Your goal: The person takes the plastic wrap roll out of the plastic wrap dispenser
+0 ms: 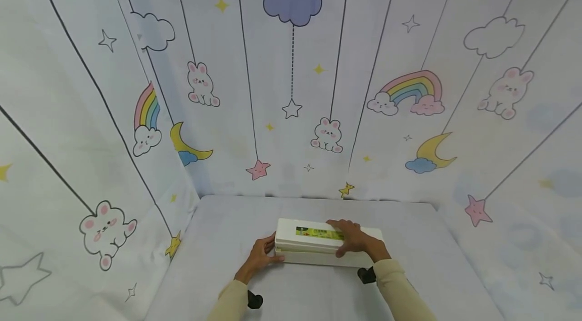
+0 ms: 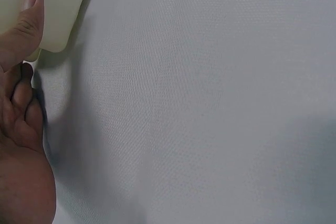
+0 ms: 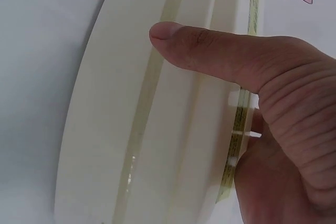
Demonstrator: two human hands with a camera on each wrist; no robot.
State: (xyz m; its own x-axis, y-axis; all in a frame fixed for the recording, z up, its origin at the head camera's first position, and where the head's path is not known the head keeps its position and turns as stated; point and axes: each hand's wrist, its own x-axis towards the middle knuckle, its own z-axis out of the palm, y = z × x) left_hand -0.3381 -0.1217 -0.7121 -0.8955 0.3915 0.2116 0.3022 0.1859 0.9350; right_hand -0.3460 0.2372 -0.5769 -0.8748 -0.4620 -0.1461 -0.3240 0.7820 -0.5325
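A long white box point(image 1: 318, 259) lies crosswise before me, its lid point(image 1: 304, 241) bearing a green and yellow label point(image 1: 313, 232). Gripping the box's left end is my left hand point(image 1: 261, 255), thumb on the front side and the other fingers round the end. In the left wrist view that thumb point(image 2: 32, 22) presses against the pale box corner. My right hand point(image 1: 356, 241) grips the lid from above, right of the label, partly covering it. Its thumb point(image 3: 205, 48) lies across the front edge, over the seam between lid and base. A narrow gap shows along that seam.
The box is on a table point(image 1: 218, 225) covered in white cloth. White fabric walls point(image 1: 291, 149) printed with bunnies, clouds and stars enclose the table at the back and both sides. Dark wrist devices point(image 1: 366, 275) sit at both cuffs.
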